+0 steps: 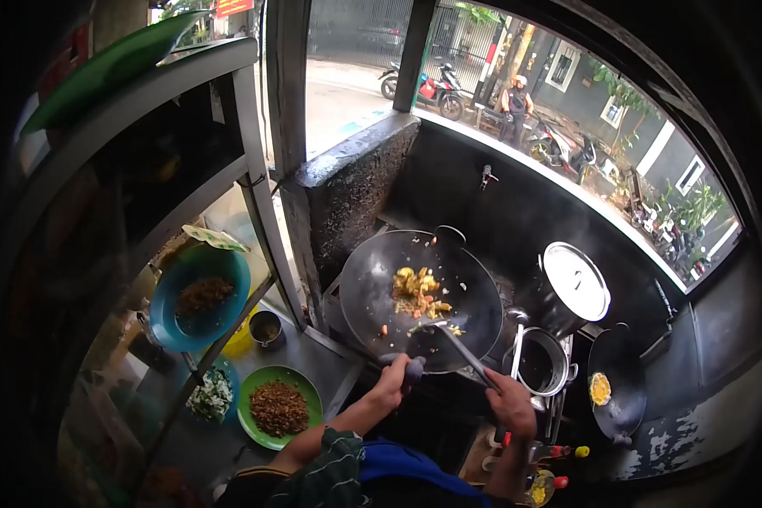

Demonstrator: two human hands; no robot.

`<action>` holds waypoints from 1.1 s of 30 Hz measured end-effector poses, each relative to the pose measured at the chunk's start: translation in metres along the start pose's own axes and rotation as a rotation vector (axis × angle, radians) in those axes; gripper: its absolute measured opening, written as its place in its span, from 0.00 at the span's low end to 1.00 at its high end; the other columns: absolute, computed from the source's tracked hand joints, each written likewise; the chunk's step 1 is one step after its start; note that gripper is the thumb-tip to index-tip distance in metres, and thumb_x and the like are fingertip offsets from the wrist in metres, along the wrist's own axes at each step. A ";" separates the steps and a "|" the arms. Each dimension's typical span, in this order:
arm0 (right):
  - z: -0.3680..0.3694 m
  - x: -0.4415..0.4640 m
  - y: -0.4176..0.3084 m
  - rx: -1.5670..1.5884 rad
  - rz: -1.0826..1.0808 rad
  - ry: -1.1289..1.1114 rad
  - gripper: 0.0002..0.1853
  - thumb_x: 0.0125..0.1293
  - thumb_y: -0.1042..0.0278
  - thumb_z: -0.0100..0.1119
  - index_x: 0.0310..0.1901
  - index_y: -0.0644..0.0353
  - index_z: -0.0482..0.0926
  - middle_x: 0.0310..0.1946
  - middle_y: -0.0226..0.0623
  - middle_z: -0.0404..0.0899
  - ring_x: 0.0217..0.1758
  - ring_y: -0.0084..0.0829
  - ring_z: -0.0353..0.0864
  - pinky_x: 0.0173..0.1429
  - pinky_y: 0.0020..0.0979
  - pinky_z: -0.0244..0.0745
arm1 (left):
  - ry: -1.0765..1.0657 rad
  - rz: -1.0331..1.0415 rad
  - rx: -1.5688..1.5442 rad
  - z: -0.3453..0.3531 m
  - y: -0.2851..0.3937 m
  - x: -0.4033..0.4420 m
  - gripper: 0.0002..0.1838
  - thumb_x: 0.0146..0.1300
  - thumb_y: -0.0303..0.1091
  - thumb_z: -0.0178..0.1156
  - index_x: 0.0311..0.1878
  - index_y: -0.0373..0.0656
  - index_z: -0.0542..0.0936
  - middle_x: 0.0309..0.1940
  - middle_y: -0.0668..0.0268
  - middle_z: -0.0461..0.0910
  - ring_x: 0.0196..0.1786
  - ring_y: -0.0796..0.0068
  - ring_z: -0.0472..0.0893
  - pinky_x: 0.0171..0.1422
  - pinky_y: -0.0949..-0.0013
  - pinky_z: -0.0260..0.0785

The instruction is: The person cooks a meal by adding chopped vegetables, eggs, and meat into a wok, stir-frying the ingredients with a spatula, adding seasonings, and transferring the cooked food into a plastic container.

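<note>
Both hands are closed: the left hand [389, 383] grips a grey cloth [413, 369] at the six o'clock rim of the wok [366, 296], the right hand [511, 403] clasps a spatula [467, 354]. From the right hand, its long axis points between ten and eleven o'clock. The food [418, 293] lies inside the wok, nearer the left hand, between twelve and one.

Cloth [415, 369] in the left hand [390, 385] hides part of the wok [368, 292] near it, perhaps with a handle beneath
</note>
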State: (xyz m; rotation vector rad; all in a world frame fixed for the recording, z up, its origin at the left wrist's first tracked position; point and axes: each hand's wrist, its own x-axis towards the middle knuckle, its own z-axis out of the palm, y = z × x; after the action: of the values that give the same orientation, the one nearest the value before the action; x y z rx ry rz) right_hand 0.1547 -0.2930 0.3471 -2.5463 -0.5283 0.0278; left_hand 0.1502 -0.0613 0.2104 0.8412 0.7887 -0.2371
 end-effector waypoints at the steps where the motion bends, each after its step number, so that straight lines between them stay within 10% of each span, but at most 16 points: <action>1: 0.022 0.011 0.009 0.019 -0.025 0.025 0.22 0.58 0.71 0.57 0.56 0.55 0.73 0.37 0.47 0.78 0.42 0.47 0.78 0.48 0.43 0.71 | 0.030 0.020 0.066 0.007 0.005 0.012 0.15 0.54 0.46 0.55 0.32 0.43 0.76 0.24 0.68 0.72 0.24 0.75 0.71 0.23 0.70 0.59; 7: 0.119 0.052 0.010 0.177 0.041 0.284 0.25 0.62 0.71 0.54 0.62 0.54 0.67 0.39 0.48 0.74 0.42 0.49 0.76 0.46 0.42 0.71 | 0.072 0.100 0.027 -0.013 -0.040 -0.016 0.22 0.54 0.46 0.56 0.39 0.32 0.78 0.35 0.63 0.77 0.37 0.73 0.77 0.42 0.69 0.70; 10: 0.097 0.026 -0.007 0.174 0.055 0.293 0.27 0.63 0.73 0.52 0.65 0.54 0.63 0.39 0.48 0.72 0.42 0.50 0.74 0.45 0.43 0.70 | 0.034 -0.124 -0.096 -0.032 -0.051 -0.011 0.15 0.54 0.44 0.56 0.36 0.40 0.76 0.29 0.66 0.77 0.31 0.74 0.78 0.31 0.69 0.71; 14: 0.104 -0.012 0.000 0.152 0.098 0.231 0.28 0.64 0.73 0.51 0.66 0.53 0.60 0.38 0.49 0.71 0.41 0.51 0.74 0.45 0.43 0.70 | 0.019 0.062 -0.032 0.002 0.003 0.007 0.14 0.51 0.45 0.56 0.27 0.42 0.74 0.21 0.69 0.71 0.19 0.78 0.69 0.21 0.72 0.59; 20: 0.091 -0.046 0.024 0.027 0.111 0.022 0.29 0.63 0.72 0.52 0.66 0.53 0.60 0.37 0.45 0.71 0.40 0.49 0.75 0.42 0.45 0.73 | 0.102 0.097 0.201 0.013 0.029 0.075 0.18 0.48 0.47 0.55 0.37 0.44 0.76 0.32 0.67 0.74 0.32 0.74 0.73 0.26 0.71 0.61; 26: 0.153 0.070 0.058 0.002 0.073 0.090 0.28 0.62 0.69 0.53 0.65 0.56 0.63 0.39 0.53 0.75 0.44 0.52 0.75 0.48 0.46 0.69 | -0.071 -0.033 0.270 -0.011 0.037 0.047 0.34 0.53 0.69 0.57 0.45 0.45 0.75 0.39 0.71 0.77 0.33 0.81 0.77 0.33 0.76 0.67; 33: 0.132 0.091 0.010 0.123 -0.009 -0.017 0.28 0.62 0.70 0.52 0.66 0.54 0.61 0.41 0.52 0.75 0.47 0.51 0.75 0.51 0.44 0.69 | -0.269 -0.012 0.351 -0.110 0.014 -0.052 0.22 0.66 0.52 0.53 0.55 0.46 0.74 0.47 0.72 0.78 0.40 0.84 0.76 0.44 0.78 0.67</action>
State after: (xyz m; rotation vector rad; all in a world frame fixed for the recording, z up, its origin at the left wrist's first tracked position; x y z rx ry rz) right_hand 0.2257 -0.2009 0.2371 -2.4259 -0.5281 0.0759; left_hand 0.0623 0.0238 0.2106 1.1079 0.5056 -0.4991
